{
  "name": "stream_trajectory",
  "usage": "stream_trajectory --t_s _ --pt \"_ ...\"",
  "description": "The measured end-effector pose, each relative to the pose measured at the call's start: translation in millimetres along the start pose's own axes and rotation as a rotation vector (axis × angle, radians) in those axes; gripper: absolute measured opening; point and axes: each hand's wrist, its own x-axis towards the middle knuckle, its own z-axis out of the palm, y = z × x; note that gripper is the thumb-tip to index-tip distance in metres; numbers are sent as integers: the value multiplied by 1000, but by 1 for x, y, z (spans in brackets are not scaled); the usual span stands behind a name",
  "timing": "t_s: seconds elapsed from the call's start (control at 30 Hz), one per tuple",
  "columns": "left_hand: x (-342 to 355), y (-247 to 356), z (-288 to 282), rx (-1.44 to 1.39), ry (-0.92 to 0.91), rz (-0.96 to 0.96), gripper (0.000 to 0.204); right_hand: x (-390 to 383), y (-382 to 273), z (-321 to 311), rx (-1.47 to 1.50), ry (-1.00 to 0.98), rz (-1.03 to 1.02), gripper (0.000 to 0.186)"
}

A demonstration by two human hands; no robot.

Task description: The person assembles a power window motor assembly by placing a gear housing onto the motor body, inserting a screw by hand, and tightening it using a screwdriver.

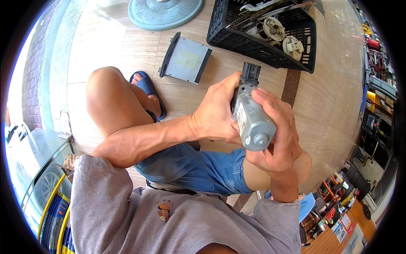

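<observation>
I hold a small grey electric motor (253,122) with a black plug socket at its far end, above my lap. My left hand (216,111) grips its left side, thumb along the body. My right hand (277,137) wraps the near end from the right, fingers over the top. The round shaft end of the motor faces me. My knees and blue shorts lie below it.
A black plastic crate (258,48) with white round parts and cables stands on the tiled floor ahead. A flat grey metal unit (186,59) lies left of it. A round teal base (163,15) sits at the top. Shelves of goods line the right side.
</observation>
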Motion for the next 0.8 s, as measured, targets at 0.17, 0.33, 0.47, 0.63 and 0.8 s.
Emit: stream_trajectory --t_s 0.17,0.33,0.47,0.63,0.8 --pt "-1 -1 2 -5 19 -25 67 0 -1 -1 -14 -14 13 43" --pt "-1 -1 1 0 20 -21 66 1 -4 -1 -27 -32 37 42" --pt "0 1 1 28 22 -27 65 1 -2 -1 -29 -28 35 42" --pt "3 9 1 28 20 -15 61 -1 0 -2 3 -21 14 42" --pt "2 8 -2 -4 -13 -34 58 1 -1 -2 6 -27 -12 45"
